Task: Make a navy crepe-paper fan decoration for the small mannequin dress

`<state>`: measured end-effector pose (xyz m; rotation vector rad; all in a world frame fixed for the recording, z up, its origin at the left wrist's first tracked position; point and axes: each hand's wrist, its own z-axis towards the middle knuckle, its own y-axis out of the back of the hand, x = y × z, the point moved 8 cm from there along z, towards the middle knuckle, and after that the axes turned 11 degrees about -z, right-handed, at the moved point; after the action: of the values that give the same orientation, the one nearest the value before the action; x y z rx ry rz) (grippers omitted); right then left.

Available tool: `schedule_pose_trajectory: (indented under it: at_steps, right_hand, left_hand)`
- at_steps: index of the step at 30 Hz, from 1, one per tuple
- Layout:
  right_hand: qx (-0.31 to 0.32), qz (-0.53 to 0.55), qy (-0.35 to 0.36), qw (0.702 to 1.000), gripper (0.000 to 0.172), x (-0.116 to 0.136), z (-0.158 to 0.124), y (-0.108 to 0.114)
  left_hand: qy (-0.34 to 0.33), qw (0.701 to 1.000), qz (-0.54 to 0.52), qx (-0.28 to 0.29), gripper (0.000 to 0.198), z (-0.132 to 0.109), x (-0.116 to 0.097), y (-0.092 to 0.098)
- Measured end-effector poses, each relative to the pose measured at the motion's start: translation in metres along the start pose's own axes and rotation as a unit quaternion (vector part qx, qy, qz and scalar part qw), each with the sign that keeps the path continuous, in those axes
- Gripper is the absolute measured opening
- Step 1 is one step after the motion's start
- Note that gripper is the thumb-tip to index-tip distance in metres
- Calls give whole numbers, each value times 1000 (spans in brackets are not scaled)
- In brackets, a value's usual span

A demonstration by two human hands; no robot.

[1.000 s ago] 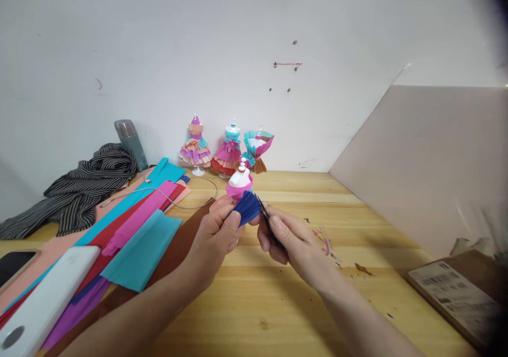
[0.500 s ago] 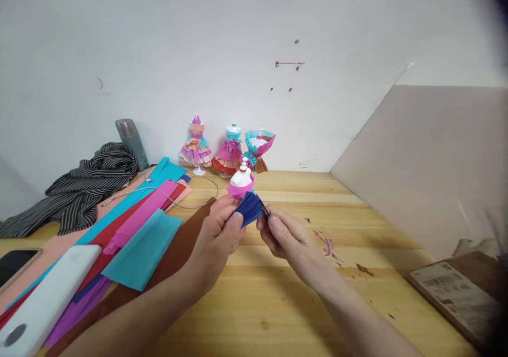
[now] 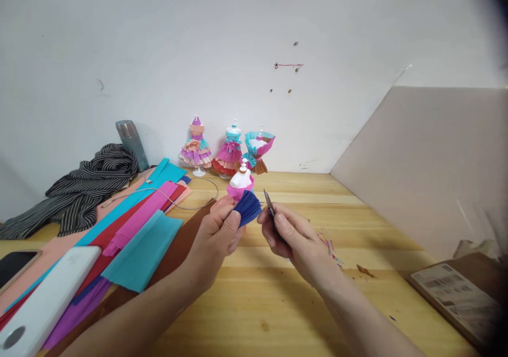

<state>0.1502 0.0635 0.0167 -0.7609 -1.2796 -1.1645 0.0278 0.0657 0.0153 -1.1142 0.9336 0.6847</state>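
One fan of finely creased blue paper (image 3: 248,208) sits pinched between the fingers of your left hand (image 3: 214,235), overlapping your view of a smooth white bust (image 3: 240,179) banded in pink. Half a second ago the slim, dark scissors (image 3: 271,208) met its fringed edge; now they stand apart from it, tips upward, gripped by the fingers of your right hand (image 3: 292,232). To the left, flat colored sheets (image 3: 143,251) overlap on the wood-grained surface (image 3: 270,299).
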Motion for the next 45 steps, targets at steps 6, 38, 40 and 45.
schedule_pose_trajectory:
  at_steps: [6, 38, 40, 45]
  right_hand:
    - [31, -44, 1, 999, 41, 0, -3, -8]
    - [11, 7, 12, 1000, 40, -2, 2, -1]
    - [11, 4, 13, 1000, 40, -1, 2, 0]
    - [39, -15, 5, 999, 42, -1, 1, -5]
  left_hand:
    - [-9, 999, 22, 22, 47, 0, 0, -2]
    - [72, 996, -46, 17, 52, 1, 12, -1]
    - [47, 998, -20, 20, 51, 1, 8, -1]
    - [-1, 999, 52, 0, 43, 1, 4, 5]
